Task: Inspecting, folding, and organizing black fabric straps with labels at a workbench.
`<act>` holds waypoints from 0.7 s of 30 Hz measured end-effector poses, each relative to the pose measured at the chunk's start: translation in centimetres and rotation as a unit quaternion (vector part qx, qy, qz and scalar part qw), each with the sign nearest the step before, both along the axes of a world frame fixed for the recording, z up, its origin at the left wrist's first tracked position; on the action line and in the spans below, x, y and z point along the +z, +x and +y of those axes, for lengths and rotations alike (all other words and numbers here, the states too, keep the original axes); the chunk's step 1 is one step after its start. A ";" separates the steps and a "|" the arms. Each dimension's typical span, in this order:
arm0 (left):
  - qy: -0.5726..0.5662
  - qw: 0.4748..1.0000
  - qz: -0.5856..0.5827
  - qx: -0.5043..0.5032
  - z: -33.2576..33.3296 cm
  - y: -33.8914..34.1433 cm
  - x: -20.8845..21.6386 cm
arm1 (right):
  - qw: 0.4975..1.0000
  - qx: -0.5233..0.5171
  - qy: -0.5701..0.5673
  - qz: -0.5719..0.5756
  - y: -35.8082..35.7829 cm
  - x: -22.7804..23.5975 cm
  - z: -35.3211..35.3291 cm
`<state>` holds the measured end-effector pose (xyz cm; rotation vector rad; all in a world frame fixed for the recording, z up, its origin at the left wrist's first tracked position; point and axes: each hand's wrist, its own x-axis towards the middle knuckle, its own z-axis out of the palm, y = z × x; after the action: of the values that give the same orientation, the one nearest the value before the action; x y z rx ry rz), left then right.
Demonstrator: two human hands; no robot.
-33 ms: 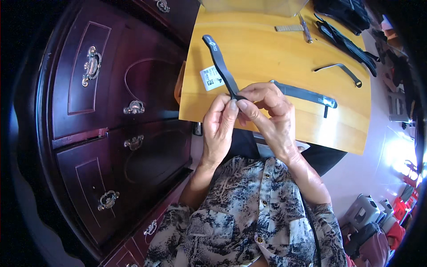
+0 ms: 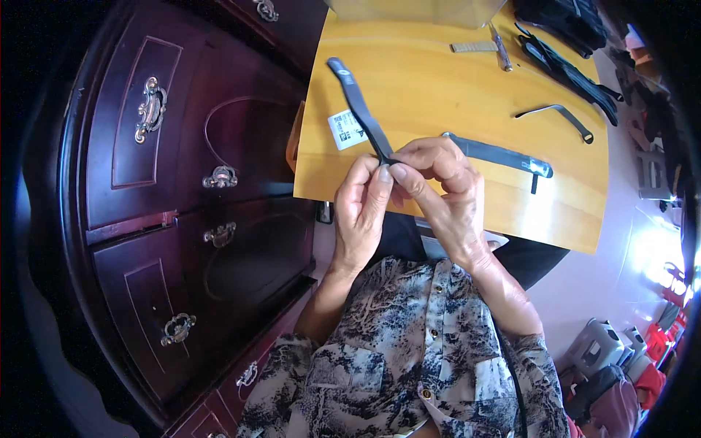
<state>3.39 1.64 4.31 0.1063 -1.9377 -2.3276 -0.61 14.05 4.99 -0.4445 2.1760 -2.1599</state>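
Note:
A black strap (image 2: 356,102), with pale print near its upper end, stands up from my fingertips and leans to the left. My left hand (image 2: 360,208) pinches its lower part between thumb and fingers. Against it, my right hand (image 2: 449,193) pinches the same strap, thumb beside thumb; the part inside the fingers is hidden. Behind the strap, a white printed label (image 2: 343,131) lies on the yellow wooden table (image 2: 416,80). To the right of my right hand rests another, wider black strap (image 2: 496,154) with a shiny end.
A thin black strap (image 2: 564,111) lies bent at the table's right. Farther back are a beige strip (image 2: 473,47), a slim pointed tool (image 2: 502,51) and a bundle of black straps (image 2: 566,71). A dark red cabinet (image 2: 168,182) rises on the left. Grey stools (image 2: 595,347) stand at lower right.
The strap's upper end has tipped slightly to the left. Both hands have shifted only a little and keep their pinch.

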 end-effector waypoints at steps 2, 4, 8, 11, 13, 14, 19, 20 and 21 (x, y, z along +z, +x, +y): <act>-0.017 1.000 -0.001 0.006 0.3 -0.1 0.1 | 0.992 -0.031 0.064 0.106 -0.2 0.1 0.1; -0.036 0.999 -0.004 0.014 0.2 0.0 0.0 | 0.999 -0.010 0.038 0.024 -0.7 0.6 0.7; 0.021 0.998 -0.031 -0.051 -0.6 0.1 0.1 | 0.997 0.037 0.002 -0.073 -2.0 1.0 1.6; 0.027 0.992 -0.007 -0.127 -1.3 1.5 0.8 | 0.999 -0.009 0.032 -0.041 -4.9 1.1 3.2; 0.047 0.990 -0.033 -0.127 -0.8 2.3 1.1 | 0.997 0.004 0.031 -0.070 -6.3 1.3 5.0; 0.076 0.989 -0.026 -0.127 -1.1 2.5 0.6 | 0.993 0.043 0.028 -0.105 -6.7 1.8 5.3; -0.026 0.995 0.072 -0.058 -0.6 1.3 0.0 | 0.980 0.076 -0.060 -0.175 -5.8 2.5 5.0; -0.072 0.994 0.080 -0.022 -0.3 1.0 0.3 | 0.979 0.070 -0.077 -0.176 -5.5 2.2 4.9; -0.072 0.994 0.081 -0.023 -0.2 0.8 0.3 | 0.977 0.064 -0.093 -0.178 -5.0 1.9 4.7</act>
<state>4.20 1.41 4.65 -0.1369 -2.0382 -2.1396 -5.57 18.79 6.85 -0.1767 1.7219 -2.1814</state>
